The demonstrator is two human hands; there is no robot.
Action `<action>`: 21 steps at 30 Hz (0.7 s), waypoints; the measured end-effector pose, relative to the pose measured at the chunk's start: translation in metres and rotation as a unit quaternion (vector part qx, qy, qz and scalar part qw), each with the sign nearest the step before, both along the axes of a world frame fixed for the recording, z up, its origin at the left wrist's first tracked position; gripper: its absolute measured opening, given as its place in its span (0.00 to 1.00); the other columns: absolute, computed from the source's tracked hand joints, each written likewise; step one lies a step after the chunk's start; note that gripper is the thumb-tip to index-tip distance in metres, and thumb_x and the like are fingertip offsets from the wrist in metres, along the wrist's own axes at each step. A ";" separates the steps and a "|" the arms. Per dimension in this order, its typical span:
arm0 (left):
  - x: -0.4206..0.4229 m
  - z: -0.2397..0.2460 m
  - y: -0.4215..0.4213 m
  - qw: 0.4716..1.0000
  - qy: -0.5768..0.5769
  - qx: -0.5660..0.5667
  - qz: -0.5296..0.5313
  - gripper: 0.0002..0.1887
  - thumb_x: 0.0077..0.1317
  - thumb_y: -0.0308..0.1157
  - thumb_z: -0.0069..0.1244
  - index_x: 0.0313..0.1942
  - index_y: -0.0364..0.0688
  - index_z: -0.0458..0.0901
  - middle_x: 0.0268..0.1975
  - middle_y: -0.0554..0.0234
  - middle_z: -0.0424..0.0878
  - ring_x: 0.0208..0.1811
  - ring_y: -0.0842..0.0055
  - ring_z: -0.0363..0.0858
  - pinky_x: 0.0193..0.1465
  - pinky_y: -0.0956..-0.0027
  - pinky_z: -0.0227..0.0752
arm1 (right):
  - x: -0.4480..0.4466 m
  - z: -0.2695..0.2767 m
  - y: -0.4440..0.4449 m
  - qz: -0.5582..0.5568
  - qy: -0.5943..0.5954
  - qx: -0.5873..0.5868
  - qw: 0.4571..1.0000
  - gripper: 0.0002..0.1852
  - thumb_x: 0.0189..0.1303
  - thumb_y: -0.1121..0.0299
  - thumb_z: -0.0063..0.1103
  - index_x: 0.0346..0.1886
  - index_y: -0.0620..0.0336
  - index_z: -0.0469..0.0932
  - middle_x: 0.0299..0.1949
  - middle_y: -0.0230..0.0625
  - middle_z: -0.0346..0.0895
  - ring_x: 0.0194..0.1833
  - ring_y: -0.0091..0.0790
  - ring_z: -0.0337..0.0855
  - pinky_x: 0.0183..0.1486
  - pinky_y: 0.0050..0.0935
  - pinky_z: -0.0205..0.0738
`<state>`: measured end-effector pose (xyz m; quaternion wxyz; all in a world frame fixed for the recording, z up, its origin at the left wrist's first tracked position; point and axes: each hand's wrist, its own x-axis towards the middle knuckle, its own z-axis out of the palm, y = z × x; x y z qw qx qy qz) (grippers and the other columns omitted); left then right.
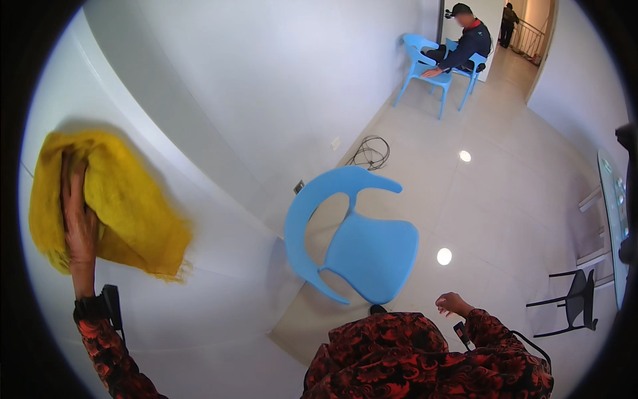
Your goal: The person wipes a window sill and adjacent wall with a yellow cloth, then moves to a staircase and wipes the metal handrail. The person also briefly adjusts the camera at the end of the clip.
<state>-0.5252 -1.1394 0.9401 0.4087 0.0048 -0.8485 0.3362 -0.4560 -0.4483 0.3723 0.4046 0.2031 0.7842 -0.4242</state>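
Observation:
My left hand (82, 224) is raised at the left, its fingers tucked into a fold of a yellow cloth (134, 199) with a frayed edge. Behind the cloth is a smooth white wall surface (219, 294), and the cloth lies against it. Low on the other side, my right hand (452, 303) hangs beside my body with loosely bent fingers and nothing visible in it. A light blue plastic armchair (374, 254) stands on the floor just in front of me, between my two hands.
A coiled black cable (371, 153) lies by the wall near a socket (299, 187). Farther off, a person (471, 42) sits with a hand on another blue chair (431, 72). At right are a glass-topped table (612, 214) and a black chair (578, 299). A second person (508, 25) stands beyond the doorway.

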 end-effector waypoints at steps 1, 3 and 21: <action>0.011 -0.004 -0.003 0.998 0.007 0.014 0.057 0.34 0.57 0.13 0.46 0.66 0.46 0.68 0.73 0.55 0.59 0.75 0.58 0.54 0.76 0.60 0.49 | -0.003 -0.008 0.002 -0.001 0.016 -0.017 1.000 0.08 0.61 0.68 0.57 0.38 0.62 0.81 0.30 0.37 0.83 0.30 0.30 0.86 0.26 0.31 0.83; 0.030 -0.012 -0.013 0.999 0.043 0.005 -0.018 0.34 0.56 0.13 0.49 0.64 0.46 0.70 0.72 0.53 0.59 0.75 0.55 0.54 0.76 0.58 0.51 | -0.005 -0.023 0.006 0.010 0.050 -0.035 0.998 0.08 0.60 0.68 0.57 0.37 0.61 0.80 0.30 0.38 0.82 0.29 0.31 0.85 0.26 0.31 0.83; 0.080 -0.031 -0.019 0.990 0.082 0.115 0.017 0.24 0.52 0.17 0.53 0.52 0.40 0.77 0.66 0.45 0.66 0.67 0.49 0.63 0.68 0.55 0.58 | -0.057 -0.040 -0.020 0.073 -0.003 -0.133 0.988 0.18 0.63 0.59 0.58 0.51 0.58 0.77 0.35 0.38 0.82 0.33 0.34 0.84 0.30 0.36 0.83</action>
